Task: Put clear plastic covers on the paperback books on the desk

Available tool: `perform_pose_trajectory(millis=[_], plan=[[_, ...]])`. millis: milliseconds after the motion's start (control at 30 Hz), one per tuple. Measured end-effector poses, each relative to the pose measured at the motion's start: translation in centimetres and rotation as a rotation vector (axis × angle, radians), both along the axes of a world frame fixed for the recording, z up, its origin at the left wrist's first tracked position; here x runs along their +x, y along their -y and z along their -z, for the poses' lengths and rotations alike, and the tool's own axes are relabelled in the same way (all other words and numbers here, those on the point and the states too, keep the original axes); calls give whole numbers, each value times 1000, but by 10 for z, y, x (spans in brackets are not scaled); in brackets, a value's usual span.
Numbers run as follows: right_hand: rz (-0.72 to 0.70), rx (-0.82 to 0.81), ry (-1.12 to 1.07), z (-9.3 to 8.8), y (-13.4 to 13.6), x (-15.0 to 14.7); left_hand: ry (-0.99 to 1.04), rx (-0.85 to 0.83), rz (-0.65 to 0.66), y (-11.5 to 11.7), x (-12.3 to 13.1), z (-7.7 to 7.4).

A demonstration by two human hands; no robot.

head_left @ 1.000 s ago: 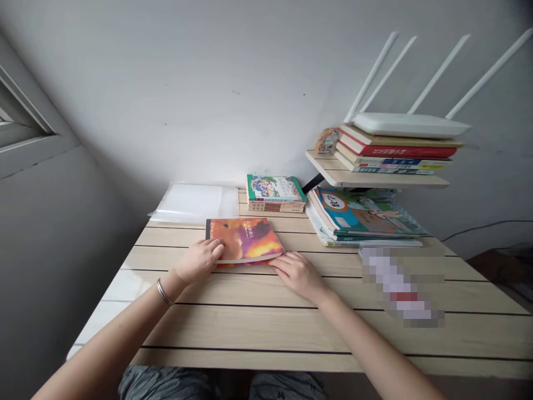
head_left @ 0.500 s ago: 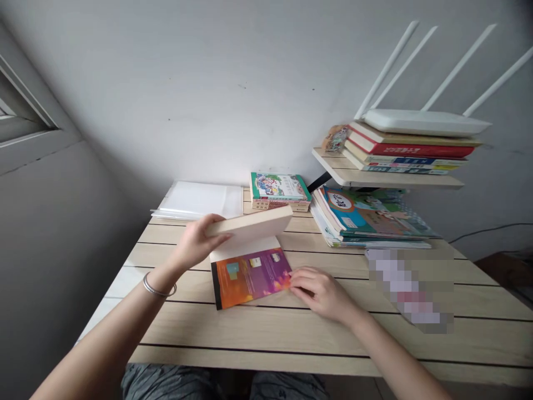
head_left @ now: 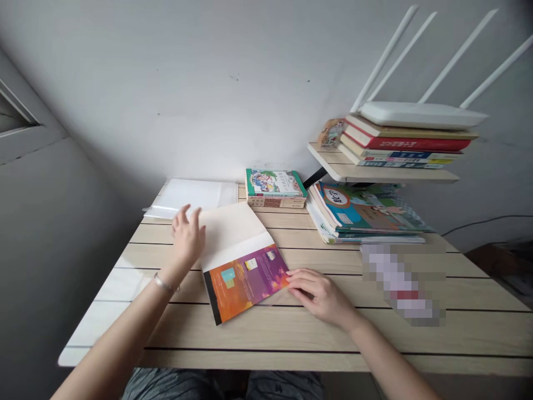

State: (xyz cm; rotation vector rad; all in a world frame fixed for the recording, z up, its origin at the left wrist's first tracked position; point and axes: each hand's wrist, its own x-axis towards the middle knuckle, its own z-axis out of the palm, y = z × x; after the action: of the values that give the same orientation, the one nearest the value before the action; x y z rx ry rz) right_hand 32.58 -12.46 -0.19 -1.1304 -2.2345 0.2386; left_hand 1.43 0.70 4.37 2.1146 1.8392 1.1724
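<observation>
Nearest, between the two forearms and below the table edge, are grey patterned trousers (head_left: 175, 383). The slatted wooden table (head_left: 250, 351) extends under both hands.

The paperback book (head_left: 245, 280) lies open on this table, between the hands. Its near part, printed in orange and purple with a black strip at the left end, reaches nearer than both hands; its pale far part lies just to the right of the left hand. The right hand (head_left: 314, 293) has its fingertips at the right edge of the printed part; whether they pinch it, I cannot tell. A pixelated object (head_left: 400, 289) lies well to the right of this hand. The left hand (head_left: 188, 233), with a silver bracelet (head_left: 162, 282) on the wrist, is open with fingers spread, at the left edge of the pale part; I cannot tell if it touches.

Just beyond the left hand are clear plastic sheets (head_left: 194, 191). Farther than both hands, between them, is a stack of small books (head_left: 277, 186). Beyond the right hand, to its right, textbooks (head_left: 370, 211) are piled, and above them a shelf (head_left: 391, 175) carries hardbacks (head_left: 416, 144) under a white router (head_left: 422, 115).
</observation>
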Motion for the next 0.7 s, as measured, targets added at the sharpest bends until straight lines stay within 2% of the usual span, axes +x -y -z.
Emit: perform_pose_trajectory(millis=[33,67,100,133,167,267,367,433,700], plan=[[-5,-3,2,0,0,0,-93,60,123,22,2,-3],[-9,-5,2,0,0,0,-155,66,313,46,4,-5],[-13,-9,1,-1,0,1,-190,38,527,71,5,-6],[-16,-14,-2,-1,0,1,-236,-12,684,95,5,-5],[-21,-20,-7,0,-1,2,-275,-51,739,117,4,-2],[-31,-47,-37,1,-4,4,-336,-42,698,160,0,18],[-38,-73,-90,5,-8,7,-276,12,539,172,-2,42],[-25,-87,-127,7,-10,8,-224,11,461,171,-2,51],[141,-125,-230,14,-13,0,-160,-70,204,178,1,46]])
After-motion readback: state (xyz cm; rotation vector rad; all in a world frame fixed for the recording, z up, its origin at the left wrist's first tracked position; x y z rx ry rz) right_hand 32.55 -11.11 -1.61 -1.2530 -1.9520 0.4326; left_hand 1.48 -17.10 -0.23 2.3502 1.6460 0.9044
